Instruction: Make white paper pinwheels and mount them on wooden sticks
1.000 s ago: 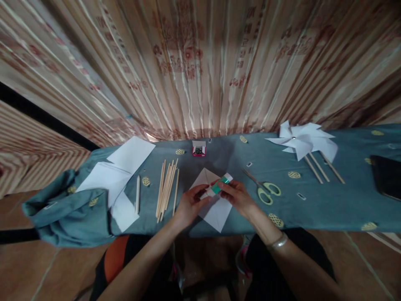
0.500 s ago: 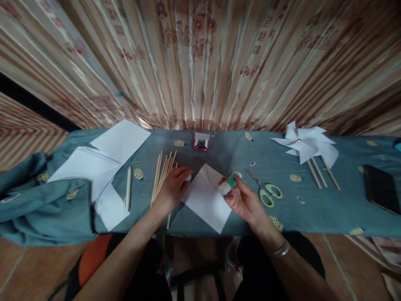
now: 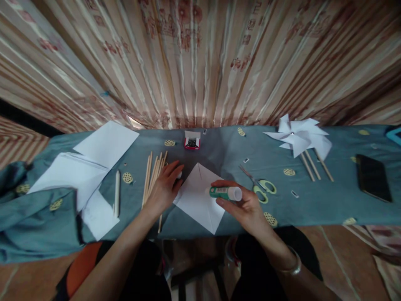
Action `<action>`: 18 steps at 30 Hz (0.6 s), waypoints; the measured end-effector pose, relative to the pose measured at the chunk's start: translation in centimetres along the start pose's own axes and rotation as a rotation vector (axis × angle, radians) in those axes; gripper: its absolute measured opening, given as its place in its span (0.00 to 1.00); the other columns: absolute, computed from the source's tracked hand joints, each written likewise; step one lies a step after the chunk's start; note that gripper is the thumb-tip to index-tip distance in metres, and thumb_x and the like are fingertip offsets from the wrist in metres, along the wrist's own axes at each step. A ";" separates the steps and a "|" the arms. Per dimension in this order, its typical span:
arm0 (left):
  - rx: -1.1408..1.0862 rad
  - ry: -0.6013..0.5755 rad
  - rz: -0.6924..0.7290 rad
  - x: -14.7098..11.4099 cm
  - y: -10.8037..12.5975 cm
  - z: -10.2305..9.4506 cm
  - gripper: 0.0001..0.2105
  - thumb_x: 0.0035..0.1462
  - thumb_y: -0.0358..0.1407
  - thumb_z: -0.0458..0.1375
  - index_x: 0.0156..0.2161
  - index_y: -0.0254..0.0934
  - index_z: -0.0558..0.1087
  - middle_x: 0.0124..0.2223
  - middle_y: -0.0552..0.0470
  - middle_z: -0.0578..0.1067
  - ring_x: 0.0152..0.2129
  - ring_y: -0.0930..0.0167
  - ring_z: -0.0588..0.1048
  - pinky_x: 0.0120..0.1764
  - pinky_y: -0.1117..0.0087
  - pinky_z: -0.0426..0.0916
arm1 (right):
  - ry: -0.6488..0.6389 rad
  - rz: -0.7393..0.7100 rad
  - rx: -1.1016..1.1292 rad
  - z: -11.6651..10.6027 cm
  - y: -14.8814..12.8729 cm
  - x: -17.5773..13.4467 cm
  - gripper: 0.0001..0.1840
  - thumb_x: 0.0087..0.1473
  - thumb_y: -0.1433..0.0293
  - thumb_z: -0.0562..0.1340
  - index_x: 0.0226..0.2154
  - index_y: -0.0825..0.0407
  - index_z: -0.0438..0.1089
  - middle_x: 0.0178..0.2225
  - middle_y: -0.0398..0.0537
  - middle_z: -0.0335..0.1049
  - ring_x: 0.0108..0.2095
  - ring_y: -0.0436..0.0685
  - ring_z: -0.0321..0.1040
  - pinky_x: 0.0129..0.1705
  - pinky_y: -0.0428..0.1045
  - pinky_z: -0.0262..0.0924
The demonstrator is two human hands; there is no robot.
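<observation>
My right hand [image 3: 250, 207] is closed around a green and white glue stick [image 3: 219, 192], held tilted nearly flat over a square sheet of white paper [image 3: 197, 200]. Its left end is over the paper; whether it touches I cannot tell. Crease lines run across the sheet. At the sheet's left edge, my left hand [image 3: 163, 184] has its fingers curled around a small white piece that looks like the glue stick's cap [image 3: 179, 174], mostly hidden. Beneath and beside that hand lie several thin wooden sticks [image 3: 148, 175].
Green-handled scissors [image 3: 265, 190] lie right of the paper. Paper pinwheels on sticks [image 3: 297, 136] and a dark phone [image 3: 372, 177] are farther right. A small open red box [image 3: 192, 141] stands behind. White sheets [image 3: 106, 144] and a white pen-like stick [image 3: 117, 192] lie left.
My right hand has turned the glue stick from upward-slanting to nearly flat over the paper. My left hand stays by the sheet's left edge. The whole view has shifted slightly.
</observation>
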State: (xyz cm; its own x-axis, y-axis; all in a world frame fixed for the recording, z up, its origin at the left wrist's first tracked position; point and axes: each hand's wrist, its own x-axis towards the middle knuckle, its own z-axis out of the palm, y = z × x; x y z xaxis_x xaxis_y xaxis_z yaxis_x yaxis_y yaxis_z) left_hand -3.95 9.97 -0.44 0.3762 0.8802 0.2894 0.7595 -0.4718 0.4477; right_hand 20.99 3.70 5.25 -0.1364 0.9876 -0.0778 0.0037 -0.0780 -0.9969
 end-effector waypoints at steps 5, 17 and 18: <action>0.014 0.000 0.005 0.2 0.1 -0.3 0.19 0.62 0.35 0.51 0.57 0.38 0.68 0.60 0.42 0.68 0.57 0.58 0.67 0.58 0.49 0.65 | 0.048 -0.204 -0.292 -0.6 -0.4 -1.0 0.16 0.53 0.65 0.67 0.46 0.45 0.73 0.46 0.47 0.76 0.45 0.59 0.73 0.51 0.55 0.65; 0.038 0.158 0.108 0.6 2.9 -1.4 0.19 0.62 0.27 0.48 0.57 0.36 0.66 0.55 0.41 0.70 0.52 0.61 0.69 0.55 0.52 0.67 | 0.111 0.084 0.289 -0.5 0.5 0.4 0.12 0.49 0.62 0.70 0.37 0.48 0.77 0.37 0.45 0.79 0.30 0.51 0.72 0.34 0.48 0.68; 0.023 0.159 0.125 0.4 3.5 -1.5 0.18 0.62 0.26 0.47 0.56 0.37 0.66 0.52 0.43 0.72 0.50 0.62 0.70 0.53 0.55 0.69 | 0.119 0.140 0.426 -0.5 0.7 0.7 0.12 0.47 0.61 0.71 0.35 0.48 0.77 0.36 0.45 0.79 0.28 0.50 0.70 0.32 0.46 0.67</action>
State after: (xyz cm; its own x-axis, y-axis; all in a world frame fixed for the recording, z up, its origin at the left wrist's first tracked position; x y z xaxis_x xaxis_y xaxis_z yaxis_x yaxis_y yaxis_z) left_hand -1.99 8.56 2.53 0.3809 0.7947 0.4725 0.7247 -0.5740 0.3812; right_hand 21.39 4.41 4.44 -0.0487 0.9704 -0.2366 -0.3965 -0.2362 -0.8871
